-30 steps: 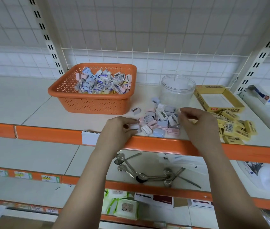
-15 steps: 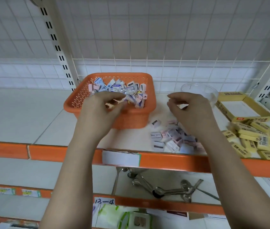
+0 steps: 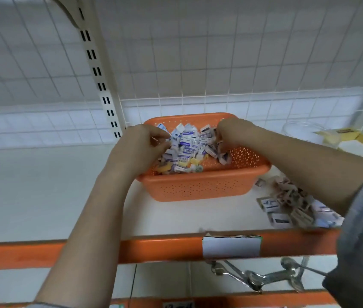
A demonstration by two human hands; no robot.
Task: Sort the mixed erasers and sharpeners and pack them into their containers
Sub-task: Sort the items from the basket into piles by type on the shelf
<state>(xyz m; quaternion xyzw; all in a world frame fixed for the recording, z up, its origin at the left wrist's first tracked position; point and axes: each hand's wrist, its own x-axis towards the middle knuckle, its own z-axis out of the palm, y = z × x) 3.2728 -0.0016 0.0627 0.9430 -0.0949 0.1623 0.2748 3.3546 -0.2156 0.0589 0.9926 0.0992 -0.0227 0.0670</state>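
Observation:
An orange perforated basket (image 3: pixel 198 187) stands on the white shelf, holding a heap of mixed small erasers and sharpeners (image 3: pixel 187 147) in white, blue and yellow. Both my hands are inside it. My left hand (image 3: pixel 140 147) is at the heap's left side, its fingers and thumb curled together on some pieces. At the heap's right side my right hand (image 3: pixel 231 132) digs in, fingers curled down around a few pieces. A loose pile of sorted pieces (image 3: pixel 287 203) lies on the shelf right of the basket, partly under my right forearm.
A clear round jar (image 3: pixel 298 130) and an open yellow box (image 3: pixel 358 141) stand at the far right. The shelf's orange front edge (image 3: pixel 154 247) carries a white label (image 3: pixel 231 245). Metal spoons (image 3: pixel 265 276) lie on the lower shelf. A slotted upright (image 3: pixel 100 81) rises at the left.
Both hands left the loose pile at the shelf front and reached up into the orange basket. The view shifted left and closer to the basket.

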